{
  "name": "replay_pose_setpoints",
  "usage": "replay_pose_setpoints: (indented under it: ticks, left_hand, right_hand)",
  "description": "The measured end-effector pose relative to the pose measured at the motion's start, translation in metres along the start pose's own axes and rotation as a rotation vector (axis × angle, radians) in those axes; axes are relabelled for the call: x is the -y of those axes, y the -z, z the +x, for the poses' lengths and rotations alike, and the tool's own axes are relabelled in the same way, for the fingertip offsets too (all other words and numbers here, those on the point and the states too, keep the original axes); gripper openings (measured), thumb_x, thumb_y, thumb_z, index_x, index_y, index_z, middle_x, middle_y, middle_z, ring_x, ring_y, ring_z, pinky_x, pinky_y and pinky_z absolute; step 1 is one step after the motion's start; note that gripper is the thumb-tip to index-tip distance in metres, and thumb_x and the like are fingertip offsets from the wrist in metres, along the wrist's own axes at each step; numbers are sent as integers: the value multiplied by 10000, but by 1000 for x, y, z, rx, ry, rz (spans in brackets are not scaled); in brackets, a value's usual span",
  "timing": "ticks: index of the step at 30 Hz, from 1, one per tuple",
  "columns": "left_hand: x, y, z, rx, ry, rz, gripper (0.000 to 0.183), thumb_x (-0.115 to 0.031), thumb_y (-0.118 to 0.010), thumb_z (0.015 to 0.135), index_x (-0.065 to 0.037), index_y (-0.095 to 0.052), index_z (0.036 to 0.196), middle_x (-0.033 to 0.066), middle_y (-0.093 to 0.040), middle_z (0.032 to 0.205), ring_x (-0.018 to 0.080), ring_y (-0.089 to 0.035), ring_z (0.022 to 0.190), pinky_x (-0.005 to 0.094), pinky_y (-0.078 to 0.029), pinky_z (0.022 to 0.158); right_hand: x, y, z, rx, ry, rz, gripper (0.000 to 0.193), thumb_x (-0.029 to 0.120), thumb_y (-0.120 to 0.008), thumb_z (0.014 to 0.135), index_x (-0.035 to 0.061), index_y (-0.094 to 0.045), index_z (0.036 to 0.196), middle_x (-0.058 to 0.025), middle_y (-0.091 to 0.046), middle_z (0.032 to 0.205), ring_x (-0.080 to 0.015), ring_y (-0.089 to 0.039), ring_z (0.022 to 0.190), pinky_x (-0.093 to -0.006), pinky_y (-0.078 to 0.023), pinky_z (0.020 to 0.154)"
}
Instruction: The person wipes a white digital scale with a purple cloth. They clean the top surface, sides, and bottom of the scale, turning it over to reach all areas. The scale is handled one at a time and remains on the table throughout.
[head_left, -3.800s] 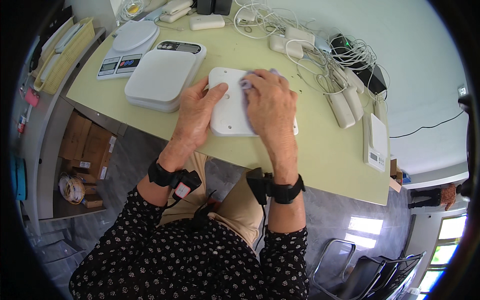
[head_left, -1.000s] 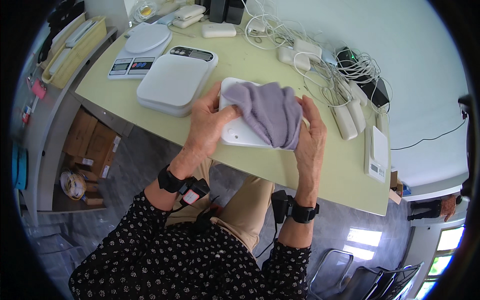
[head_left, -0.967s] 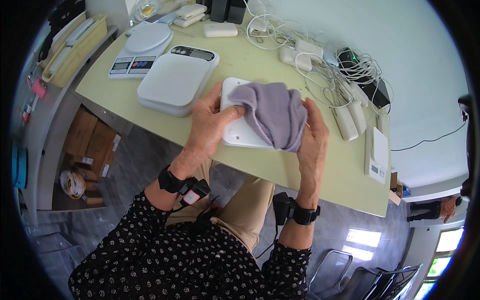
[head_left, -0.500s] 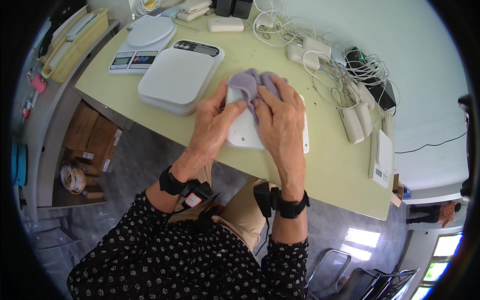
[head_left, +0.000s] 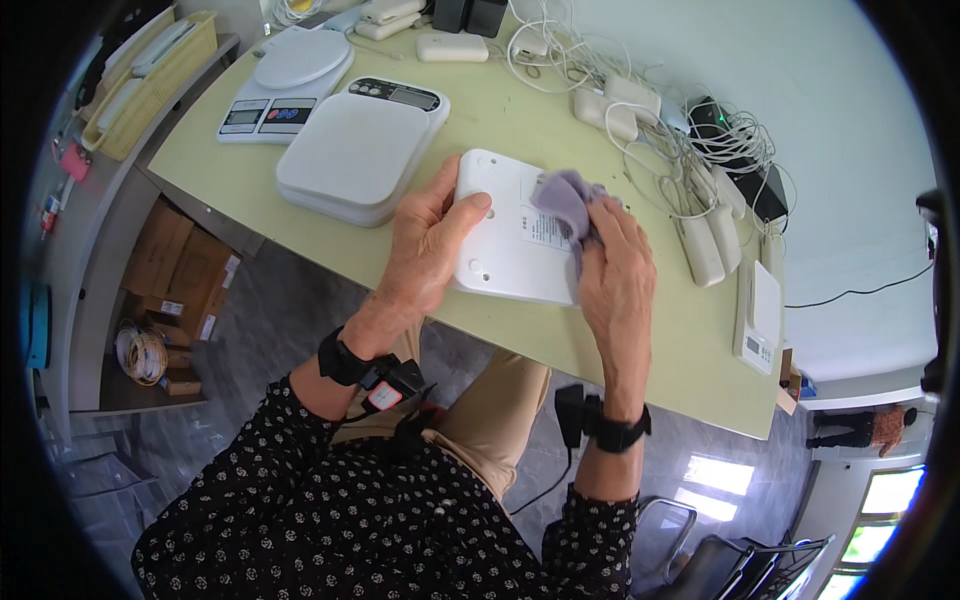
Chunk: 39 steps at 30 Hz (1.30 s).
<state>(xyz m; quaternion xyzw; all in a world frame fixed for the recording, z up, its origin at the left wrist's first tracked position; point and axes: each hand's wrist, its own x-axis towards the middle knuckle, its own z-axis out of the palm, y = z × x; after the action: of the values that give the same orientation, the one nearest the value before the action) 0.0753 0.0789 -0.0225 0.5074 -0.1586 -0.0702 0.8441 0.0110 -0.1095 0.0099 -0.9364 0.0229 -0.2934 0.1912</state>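
Note:
A white kitchen scale (head_left: 507,262) lies underside up near the table's front edge, showing screws, small round feet and a printed label. My left hand (head_left: 420,240) grips its left edge, thumb on top of the underside and fingers around the side. A grey-purple cloth (head_left: 562,198) is bunched on the right part of this surface and covers some of the label. Over the cloth my right hand (head_left: 618,262) is closed, pressing it against the scale's right side. The fingertips of both hands are partly hidden.
Left of my hands stand a white scale with a square platform (head_left: 355,145) and one with a round plate (head_left: 303,58). Tangled white cables (head_left: 730,135) and power adapters (head_left: 703,250) line the back right. A small white scale (head_left: 762,320) sits at the right edge of the table (head_left: 690,350).
My right hand has slid right with the cloth, from the scale's middle to its right side, uncovering the label and upper left part. My left hand keeps its hold on the left edge.

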Motion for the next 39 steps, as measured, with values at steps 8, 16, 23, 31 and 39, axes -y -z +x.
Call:
replay_pose_setpoints:
  ticks: [8, 16, 23, 31, 39]
  left_hand:
    - [2, 9, 1, -104, 109, -187, 356, -253, -595, 1069, 7, -658, 1305, 37, -715, 1115, 87, -671, 922, 236, -553, 784]
    - [0, 4, -2, -16, 42, -63, 415, -243, -558, 1095, 43, -602, 1392, 35, -714, 1109, 49, -615, 946, 219, -522, 827]
    - [3, -1, 0, -146, 26, -191, 389, -222, -508, 1107, 16, -627, 1390, 41, -739, 1082, 73, -678, 901, 235, -565, 768]
    - [8, 10, -1, -94, 35, -158, 326, -175, -482, 1116, 50, -691, 1224, 13, -698, 996, 51, -598, 848, 231, -514, 723]
    - [12, 7, -1, -131, -19, -162, 327, -173, -498, 1110, 58, -684, 1248, -1, -688, 1005, 48, -575, 851, 218, -505, 742]
  right_hand:
    - [65, -35, -6, -95, 240, 91, 255, 175, -747, 876, 59, -746, 1104, -137, -649, 1235, -402, -566, 1122, -511, -446, 969]
    - [38, 8, -37, -50, 4, 99, 211, 106, -728, 894, 39, -761, 1091, -151, -685, 1251, -417, -608, 1136, -513, -470, 1003]
    - [76, -1, -37, -48, 88, 96, 293, 109, -706, 905, 91, -744, 1195, -134, -668, 1243, -350, -581, 1111, -451, -442, 981]
    - [91, -35, 4, -104, 72, 114, 186, 89, -700, 874, 101, -768, 1047, -66, -697, 1204, -326, -574, 1056, -439, -418, 907]
    - [92, 1, -31, 48, 114, 232, 106, 55, -704, 879, 58, -762, 968, -63, -713, 1186, -308, -566, 1068, -422, -408, 964]
